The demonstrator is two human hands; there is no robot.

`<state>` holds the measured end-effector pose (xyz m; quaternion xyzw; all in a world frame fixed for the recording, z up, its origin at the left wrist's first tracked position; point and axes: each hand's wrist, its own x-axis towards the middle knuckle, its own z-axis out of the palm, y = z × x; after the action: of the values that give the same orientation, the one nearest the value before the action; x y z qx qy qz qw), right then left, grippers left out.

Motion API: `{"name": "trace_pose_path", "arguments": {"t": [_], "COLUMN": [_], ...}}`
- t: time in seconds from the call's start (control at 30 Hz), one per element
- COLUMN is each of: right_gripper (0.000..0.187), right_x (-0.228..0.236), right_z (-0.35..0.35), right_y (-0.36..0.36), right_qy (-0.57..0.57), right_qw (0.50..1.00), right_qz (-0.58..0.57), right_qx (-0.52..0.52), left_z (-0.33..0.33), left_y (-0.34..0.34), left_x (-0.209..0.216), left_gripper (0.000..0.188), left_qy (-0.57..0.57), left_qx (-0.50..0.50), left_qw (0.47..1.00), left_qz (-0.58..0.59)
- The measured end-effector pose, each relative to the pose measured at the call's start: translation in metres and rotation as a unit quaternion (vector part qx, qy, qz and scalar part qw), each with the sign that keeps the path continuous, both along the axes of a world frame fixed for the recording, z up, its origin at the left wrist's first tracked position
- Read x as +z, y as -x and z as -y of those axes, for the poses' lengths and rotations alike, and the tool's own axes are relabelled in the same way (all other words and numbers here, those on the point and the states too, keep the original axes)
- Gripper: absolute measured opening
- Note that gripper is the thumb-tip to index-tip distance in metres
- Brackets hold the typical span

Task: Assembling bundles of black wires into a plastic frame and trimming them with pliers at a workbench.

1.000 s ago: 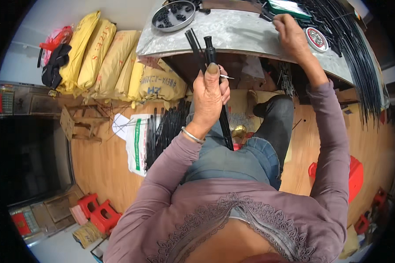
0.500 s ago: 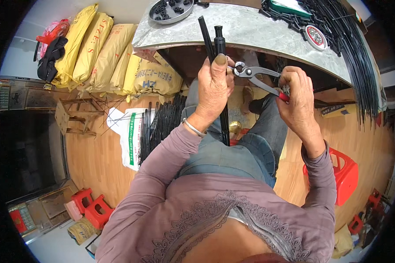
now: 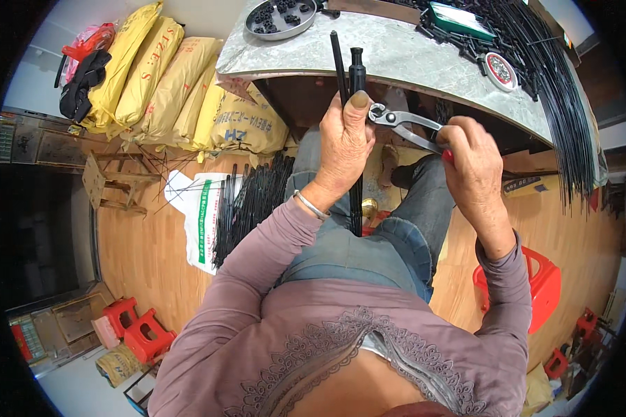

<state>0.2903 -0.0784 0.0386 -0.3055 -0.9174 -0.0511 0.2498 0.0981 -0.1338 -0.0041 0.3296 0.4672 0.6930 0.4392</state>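
Note:
My left hand is closed around a thin black rod and a thicker black tube with a stepped, narrower top. Both stand almost upright side by side, and the tube's lower length runs down between my thighs. In my right hand are metal pincers with red grips, the fingers wrapped round the handles. The jaws are right beside my left thumb, at the tube. Whether they bite on anything there is too small to tell.
Ahead is a marbled table bearing a round metal tray of small black parts, a green box, a small round dish and many long black rods. Yellow sacks lean at left; more rods lie on the floor. A red stool stands right.
The pincer handles look slightly closer together, with my right fingers folded further over them. My left hand keeps its hold on the rod and tube. The whole view has shifted a little.

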Motion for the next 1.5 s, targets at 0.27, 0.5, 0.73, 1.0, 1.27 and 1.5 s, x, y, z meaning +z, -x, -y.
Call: {"name": "trace_pose_path", "arguments": {"t": [0.27, 0.5, 0.73, 1.0, 1.27, 1.5], "right_gripper": [0.027, 0.024, 0.038, 0.041, 0.02, 0.023], "right_x": [-0.008, 0.008, -0.036, -0.001, -0.002, 0.026], "right_z": [0.009, 0.002, 0.044, 0.034, 0.08, 0.044], "right_y": [-0.019, -0.041, -0.058, -0.032, -0.033, -0.051], "right_qy": [0.89, 0.586, 0.895, 0.299, 0.875, 0.573], "right_qw": [0.4, 0.805, 0.323, 0.943, 0.401, 0.818], "right_qz": [-0.183, -0.062, -0.28, -0.128, -0.269, 0.029], "right_qx": [0.117, 0.067, 0.123, 0.074, 0.02, 0.048], "left_z": [-0.001, 0.002, 0.006, 0.006, 0.011, 0.014], "left_y": [-0.002, 0.005, -0.001, -0.009, -0.013, -0.03], "left_x": [-0.004, -0.003, 0.005, 0.006, 0.01, 0.012], "left_gripper": [0.051, 0.057, 0.062, 0.058, 0.065, 0.067], "left_qy": [0.012, 0.001, 0.026, 0.001, 0.019, -0.004], "left_qx": [-0.04, -0.032, -0.05, -0.054, -0.059, -0.078], "left_qw": [0.996, 0.999, 0.997, 0.998, 0.991, 0.991], "left_qz": [-0.076, 0.005, -0.048, -0.03, -0.118, -0.112]}}
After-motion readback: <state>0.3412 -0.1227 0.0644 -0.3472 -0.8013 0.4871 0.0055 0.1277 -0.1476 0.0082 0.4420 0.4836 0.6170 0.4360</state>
